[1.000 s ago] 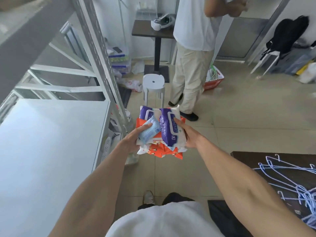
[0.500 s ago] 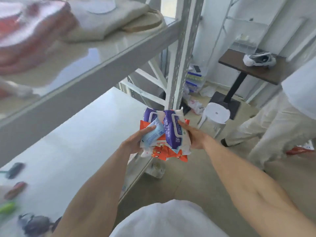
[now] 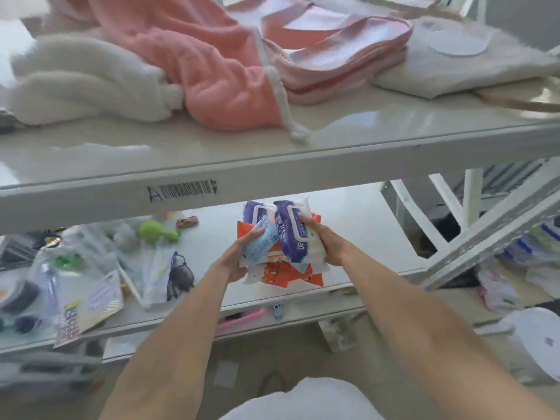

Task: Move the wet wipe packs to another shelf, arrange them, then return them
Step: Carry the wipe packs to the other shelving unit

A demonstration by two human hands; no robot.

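A stack of wet wipe packs point(image 3: 288, 237) sits between both my hands, above the front part of the white middle shelf point(image 3: 357, 219). It holds purple-and-white packs on top, a small light blue pack point(image 3: 260, 243) on the left, and orange packs point(image 3: 285, 275) underneath. My left hand point(image 3: 239, 256) grips the stack's left side with the thumb on the blue pack. Gripping the right side, my right hand point(image 3: 324, 241) has its thumb on a purple pack. Whether the stack touches the shelf I cannot tell.
The upper shelf point(image 3: 272, 165) carries pink and white plush cloth point(image 3: 194, 65) and a pink-trimmed bag point(image 3: 339, 53). On the middle shelf's left lie plastic bags, a green toy point(image 3: 154, 230), a small toy car point(image 3: 187, 222) and packets. A white stool point(image 3: 536, 338) stands at lower right.
My view swung left to face the shelves. Both hands carried the stack of packs in over the middle shelf, under the upper shelf's edge. The grip is unchanged.
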